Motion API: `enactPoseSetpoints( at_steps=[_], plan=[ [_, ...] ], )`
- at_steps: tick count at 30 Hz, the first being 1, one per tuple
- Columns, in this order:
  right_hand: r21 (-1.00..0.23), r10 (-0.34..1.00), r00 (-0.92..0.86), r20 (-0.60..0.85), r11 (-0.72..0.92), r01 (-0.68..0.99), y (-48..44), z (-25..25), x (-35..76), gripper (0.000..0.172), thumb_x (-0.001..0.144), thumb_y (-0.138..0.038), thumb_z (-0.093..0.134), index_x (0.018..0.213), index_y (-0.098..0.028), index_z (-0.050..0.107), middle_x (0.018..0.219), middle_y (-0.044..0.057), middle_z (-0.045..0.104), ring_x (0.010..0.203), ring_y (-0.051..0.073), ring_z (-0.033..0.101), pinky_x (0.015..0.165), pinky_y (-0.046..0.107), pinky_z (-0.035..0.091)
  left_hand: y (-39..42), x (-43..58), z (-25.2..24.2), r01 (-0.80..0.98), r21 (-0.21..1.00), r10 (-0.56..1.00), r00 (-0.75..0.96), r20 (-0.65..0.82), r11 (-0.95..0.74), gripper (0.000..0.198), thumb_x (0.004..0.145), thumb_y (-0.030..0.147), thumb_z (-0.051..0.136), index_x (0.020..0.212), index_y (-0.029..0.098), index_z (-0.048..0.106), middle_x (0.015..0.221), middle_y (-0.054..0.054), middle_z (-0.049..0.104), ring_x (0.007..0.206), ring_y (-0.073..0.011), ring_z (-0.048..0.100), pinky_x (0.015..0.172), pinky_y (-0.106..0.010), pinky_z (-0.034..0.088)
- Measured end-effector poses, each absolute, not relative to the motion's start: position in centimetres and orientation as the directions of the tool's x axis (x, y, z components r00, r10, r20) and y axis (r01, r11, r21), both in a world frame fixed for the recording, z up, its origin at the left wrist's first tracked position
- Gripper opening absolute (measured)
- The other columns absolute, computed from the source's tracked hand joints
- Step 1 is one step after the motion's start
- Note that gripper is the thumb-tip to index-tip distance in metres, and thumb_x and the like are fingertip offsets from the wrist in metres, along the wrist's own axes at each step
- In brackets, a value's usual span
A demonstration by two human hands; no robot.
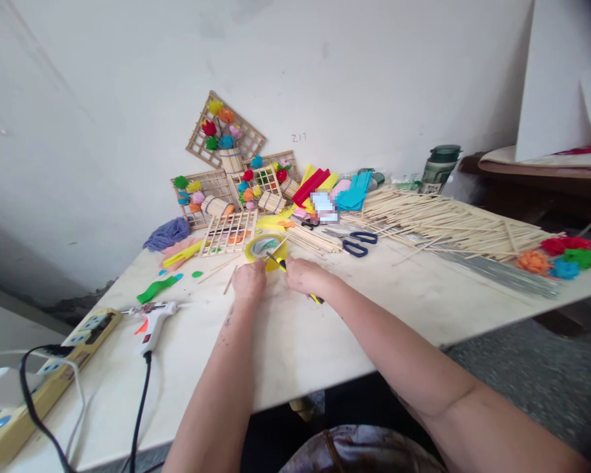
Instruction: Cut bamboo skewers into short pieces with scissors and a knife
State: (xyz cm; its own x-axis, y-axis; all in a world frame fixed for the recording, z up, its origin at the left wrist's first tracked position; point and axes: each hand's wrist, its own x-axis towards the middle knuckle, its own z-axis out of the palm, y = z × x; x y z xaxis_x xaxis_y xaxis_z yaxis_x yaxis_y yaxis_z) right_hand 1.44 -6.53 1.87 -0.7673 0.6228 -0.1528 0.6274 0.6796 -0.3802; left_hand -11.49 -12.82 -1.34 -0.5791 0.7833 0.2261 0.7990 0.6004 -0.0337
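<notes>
The right hand (303,274) is clenched around a yellow-and-black cutter (276,262), its tip pointing at the tape roll (266,247). The roll lies flat on the surface (354,315), toward the middle of the far edge. The left hand (249,279) rests curled just beside the roll; whether it grips anything cannot be told. Scissors (357,243) lie right of the roll, and a glue gun (152,320) lies near the left edge.

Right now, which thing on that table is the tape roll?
On the pale table, find the left hand and the right hand, which grips a yellow cutter. Just beyond them lies the tape roll, the only flat yellow ring.
</notes>
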Motion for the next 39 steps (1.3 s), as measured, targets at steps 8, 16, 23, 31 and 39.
enactPoseSetpoints(
  at_steps=[8,16,23,31,39],
  plan=[
    [-0.409,0.643,-0.752,-0.144,0.654,0.637,-6.0,2.0,-0.5,0.028,0.082,-0.031,0.041,0.103,-0.015,0.05,0.081,0.009,0.066,0.06,0.017,0.061,0.057,0.026,0.045,-12.9,-11.4,-1.4,0.795,-0.038,0.779,-0.581,0.237,0.605,0.043,0.087,0.039,0.021,0.098,0.021,0.059,0.083,-0.012,0.064,0.081,-0.0221,0.06,0.067,-0.031,0.041],
    [-0.419,0.634,-0.757,-0.156,0.651,0.632,-7.0,2.0,1.8,0.03,0.085,-0.034,0.039,0.106,-0.014,0.047,0.073,0.008,0.065,0.046,0.015,0.057,0.049,0.025,0.042,-13.0,-11.3,-1.6,0.777,0.013,0.756,-0.617,0.22,0.63,0.044,0.086,0.04,0.022,0.098,0.021,0.06,0.086,-0.011,0.064,0.083,-0.0218,0.059,0.067,-0.03,0.042],
    [-0.407,0.642,-0.755,-0.133,0.659,0.633,-7.1,2.0,1.9,0.03,0.084,-0.033,0.038,0.104,-0.013,0.048,0.081,0.011,0.065,0.05,0.016,0.059,0.051,0.026,0.042,-12.8,-11.6,-1.5,0.796,0.006,0.771,-0.587,0.246,0.605,0.043,0.086,0.039,0.022,0.096,0.022,0.061,0.082,-0.01,0.064,0.082,-0.0232,0.06,0.066,-0.031,0.042],
    [-0.429,0.63,-0.761,-0.157,0.65,0.627,-5.9,1.6,-0.2,0.03,0.084,-0.035,0.036,0.103,-0.015,0.048,0.083,0.009,0.065,0.043,0.013,0.056,0.047,0.024,0.041,-12.8,-11.6,-1.6,0.801,-0.018,0.781,-0.578,0.235,0.598,0.042,0.086,0.038,0.023,0.099,0.022,0.06,0.084,-0.01,0.065,0.082,-0.0218,0.06,0.068,-0.031,0.042],
    [-0.423,0.607,-0.786,-0.122,0.684,0.594,-6.1,1.6,0.8,0.041,0.077,-0.031,0.046,0.113,-0.014,0.038,0.084,0.009,0.064,0.047,0.014,0.057,0.051,0.026,0.042,-12.7,-11.6,-1.7,0.792,-0.013,0.768,-0.589,0.251,0.611,0.042,0.086,0.038,0.023,0.096,0.021,0.06,0.082,-0.01,0.064,0.08,-0.0218,0.06,0.065,-0.03,0.042]
  ],
)
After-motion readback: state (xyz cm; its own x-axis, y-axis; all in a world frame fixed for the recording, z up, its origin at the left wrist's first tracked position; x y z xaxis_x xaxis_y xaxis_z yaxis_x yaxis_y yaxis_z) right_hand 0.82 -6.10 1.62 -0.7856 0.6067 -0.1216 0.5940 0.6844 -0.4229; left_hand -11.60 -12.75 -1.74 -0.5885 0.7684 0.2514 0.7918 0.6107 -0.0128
